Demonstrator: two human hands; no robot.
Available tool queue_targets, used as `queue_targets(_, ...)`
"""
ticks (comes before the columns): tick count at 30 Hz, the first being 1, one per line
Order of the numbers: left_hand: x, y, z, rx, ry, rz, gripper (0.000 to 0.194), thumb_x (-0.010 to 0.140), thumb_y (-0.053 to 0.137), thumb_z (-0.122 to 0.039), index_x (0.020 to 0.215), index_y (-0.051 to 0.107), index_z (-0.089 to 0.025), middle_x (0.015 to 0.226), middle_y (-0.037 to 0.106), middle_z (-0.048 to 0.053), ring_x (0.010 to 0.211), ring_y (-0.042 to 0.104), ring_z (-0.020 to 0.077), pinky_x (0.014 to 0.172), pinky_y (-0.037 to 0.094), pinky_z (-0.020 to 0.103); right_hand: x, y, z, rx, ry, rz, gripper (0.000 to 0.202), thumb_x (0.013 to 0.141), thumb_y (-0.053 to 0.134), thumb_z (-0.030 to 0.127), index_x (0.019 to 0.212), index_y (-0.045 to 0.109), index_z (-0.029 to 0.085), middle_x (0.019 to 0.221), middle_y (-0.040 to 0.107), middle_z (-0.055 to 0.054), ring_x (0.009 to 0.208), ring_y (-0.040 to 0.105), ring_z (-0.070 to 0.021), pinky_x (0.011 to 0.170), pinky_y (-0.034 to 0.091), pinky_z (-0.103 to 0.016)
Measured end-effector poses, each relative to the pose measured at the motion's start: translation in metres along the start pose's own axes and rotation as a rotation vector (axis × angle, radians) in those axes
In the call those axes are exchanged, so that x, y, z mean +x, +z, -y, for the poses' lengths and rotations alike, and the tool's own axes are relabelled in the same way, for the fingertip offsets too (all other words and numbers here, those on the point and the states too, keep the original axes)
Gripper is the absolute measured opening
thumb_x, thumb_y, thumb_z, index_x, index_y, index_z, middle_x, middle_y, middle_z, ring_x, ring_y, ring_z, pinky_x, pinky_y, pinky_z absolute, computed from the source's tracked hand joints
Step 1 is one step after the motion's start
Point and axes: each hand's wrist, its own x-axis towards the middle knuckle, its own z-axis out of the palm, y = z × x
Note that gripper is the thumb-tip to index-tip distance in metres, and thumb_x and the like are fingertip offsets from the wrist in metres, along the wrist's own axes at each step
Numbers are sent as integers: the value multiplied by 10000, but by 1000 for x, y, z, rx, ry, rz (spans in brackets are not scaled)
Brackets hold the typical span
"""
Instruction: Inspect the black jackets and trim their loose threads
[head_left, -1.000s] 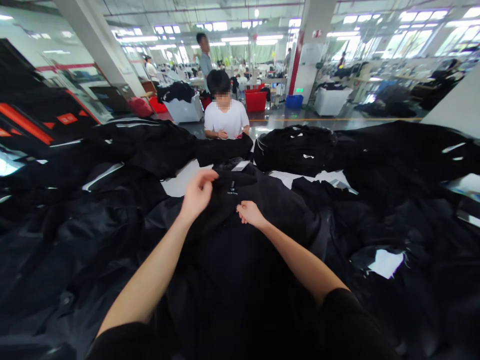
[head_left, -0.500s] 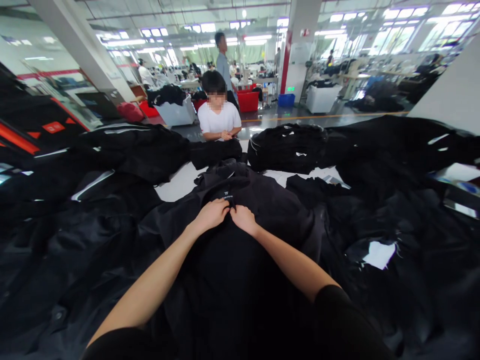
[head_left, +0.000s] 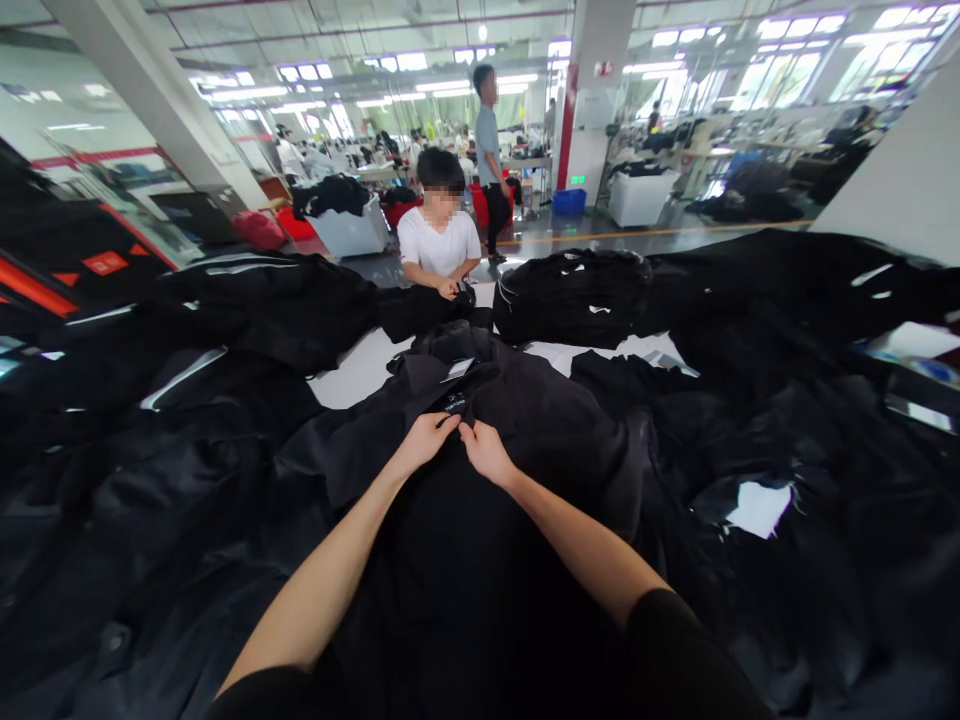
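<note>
Black cloth garment (head_left: 551, 395), frame centre: white neck lettering (head_left: 454, 405) just above left hand (head_left: 429, 440), right hand (head_left: 489, 456), both equally near; fingers closed, pinching neck edge. Long axis unclear.

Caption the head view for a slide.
Left hand and right hand hold a black fabric garment near its white lettering.

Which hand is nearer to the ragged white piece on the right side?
Right. The right hand is on the black garment, left of the ragged white piece; the left hand is also there, farther left.
</note>
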Motion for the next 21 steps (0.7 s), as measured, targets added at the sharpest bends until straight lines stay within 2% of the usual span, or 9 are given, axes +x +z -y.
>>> queue_targets(5,-7,-14,12,-262,-98,-55,530,793,520,-656,701,627,-145,590,580,6,537,488,137,547,389,253,1,2,-10,202,-17,-1,413,989,325,482,796,536,184,643,598,-5,547,582,-114,591,519,-229)
queue_targets(9,-14,-32,12,-384,-154,-118,570,764,525,-713,691,613,-154,582,592,19,516,515,145,529,411,256,-6,-11,-14,293,-13,-4,507,953,351,559,649,508,184,586,592,-29,550,597,-131,623,539,-269)
queue_targets(11,-19,-45,1,-366,-142,-68,516,746,605,-666,662,612,-158,581,592,7,519,515,138,517,395,239,-15,-21,-15,310,-19,-19,503,910,435,572,605,522,181,600,612,-46,591,617,-151,646,534,-285)
queue_targets(13,-26,-60,-16,-231,-78,34,441,774,631,-597,684,640,-165,634,624,0,555,534,139,535,399,233,-26,-30,-15,308,-34,-52,457,863,512,563,613,542,182,656,638,-50,659,632,-171,671,524,-293)
queue_targets(15,-36,-79,-36,-14,51,121,374,832,594,-541,756,688,-187,740,676,4,636,579,156,606,435,245,-38,-37,-15,337,-39,-96,413,835,554,552,638,541,190,708,651,-41,722,636,-186,687,516,-295)
queue_targets(18,-54,-107,-52,270,244,170,335,877,549,-500,792,719,-224,811,709,15,742,622,186,745,459,275,-51,-39,-9,615,21,-196,384,831,568,549,670,529,203,755,669,-37,770,648,-198,709,522,-306)
queue_targets(19,-60,-113,-51,355,255,194,353,880,539,-507,745,711,-230,763,702,17,723,622,190,752,457,283,-53,-37,-6,753,44,-225,366,836,567,543,700,546,204,794,684,-45,795,657,-204,724,529,-314)
queue_targets(21,-70,-122,-41,510,137,228,441,885,495,-557,650,681,-233,659,677,24,644,617,202,713,453,301,-54,-33,1,973,86,-236,330,852,552,524,796,600,203,899,711,-70,866,673,-219,747,541,-331)
